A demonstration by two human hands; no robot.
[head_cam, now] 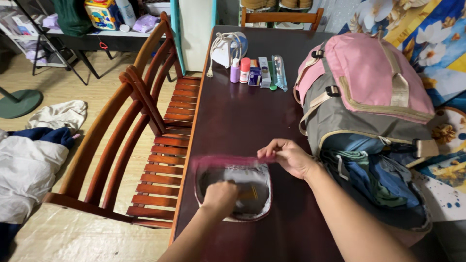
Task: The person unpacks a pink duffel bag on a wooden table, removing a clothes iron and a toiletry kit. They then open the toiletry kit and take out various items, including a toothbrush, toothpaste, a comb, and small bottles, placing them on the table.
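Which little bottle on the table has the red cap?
The white bottle with the red cap, second in the row at the table's far end. The bottle left of it is purple with a white cap.

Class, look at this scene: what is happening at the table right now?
A person holds a small pouch open on the dark table. The right hand lifts its pink flap, while the left hand reaches inside. A pink and grey backpack stuffed with clothes lies alongside, with toiletries lined up farther back.
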